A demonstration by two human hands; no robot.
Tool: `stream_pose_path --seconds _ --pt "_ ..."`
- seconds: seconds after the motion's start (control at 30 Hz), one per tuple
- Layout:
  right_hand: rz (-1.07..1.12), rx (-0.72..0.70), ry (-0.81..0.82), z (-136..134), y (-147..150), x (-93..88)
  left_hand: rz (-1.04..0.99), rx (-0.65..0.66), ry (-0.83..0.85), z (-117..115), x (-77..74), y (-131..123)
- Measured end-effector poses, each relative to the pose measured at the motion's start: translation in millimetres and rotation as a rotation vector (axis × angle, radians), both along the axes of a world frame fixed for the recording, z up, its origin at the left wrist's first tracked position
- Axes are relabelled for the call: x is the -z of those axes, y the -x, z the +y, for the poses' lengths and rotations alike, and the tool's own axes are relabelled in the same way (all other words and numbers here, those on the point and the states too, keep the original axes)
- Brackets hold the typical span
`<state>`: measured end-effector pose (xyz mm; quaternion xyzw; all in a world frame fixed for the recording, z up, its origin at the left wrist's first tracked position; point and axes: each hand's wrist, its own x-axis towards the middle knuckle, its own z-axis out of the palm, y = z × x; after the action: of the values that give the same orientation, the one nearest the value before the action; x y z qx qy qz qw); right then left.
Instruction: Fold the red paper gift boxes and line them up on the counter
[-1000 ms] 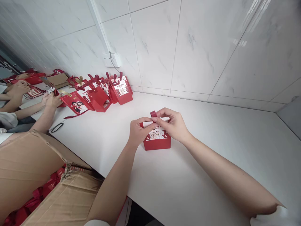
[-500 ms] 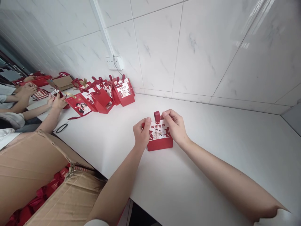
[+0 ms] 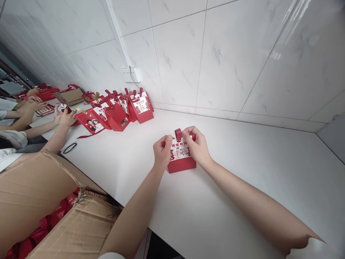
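A red gift box (image 3: 182, 165) with a white panel, red characters and a drawn couple stands upright on the white table (image 3: 242, 172). My left hand (image 3: 162, 152) is closed on its upper left side, thumb in front. My right hand (image 3: 196, 144) pinches the upper right edge close to the ribbon. A dark red ribbon loop (image 3: 178, 134) rises from the middle of the box top, between my hands. The backs of both grips, behind the box, are hidden.
Several finished-looking red boxes (image 3: 142, 108) stand by the wall at the back left. A black ring-shaped thing (image 3: 70, 148) lies at the table edge. A cardboard carton (image 3: 88, 216) holding red items stands front left. Co-workers' hands (image 3: 64, 117) handle boxes farther left.
My right hand has shifted slightly left along the box top, nearer the ribbon loop. My left hand keeps its place on the box. The view has moved a little.
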<state>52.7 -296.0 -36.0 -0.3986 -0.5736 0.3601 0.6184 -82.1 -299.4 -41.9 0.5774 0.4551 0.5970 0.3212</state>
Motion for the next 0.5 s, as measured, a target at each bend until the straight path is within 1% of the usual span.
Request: stream_pose_path --seconds 0.13,0.2,0.33,0.4,0.5 --pt "-0.044 0.023 -0.197 0 -12 -7.9 -0.094 0.142 0.066 0 -2.0 7" --pt "-0.139 -0.008 -0.347 0 -20 -14.1 -0.131 0.178 0.117 0 -1.5 9" --pt "-0.506 -0.095 -0.670 1 -36 -22.5 -0.109 0.157 0.160 -1 -0.6 10" --pt "-0.657 -0.093 -0.745 4 -41 -23.7 -0.099 0.146 0.157 -2 -1.4 9" --pt "-0.762 -0.084 -0.779 7 -46 -25.0 -0.098 0.107 0.142 -3 -3.0 7"
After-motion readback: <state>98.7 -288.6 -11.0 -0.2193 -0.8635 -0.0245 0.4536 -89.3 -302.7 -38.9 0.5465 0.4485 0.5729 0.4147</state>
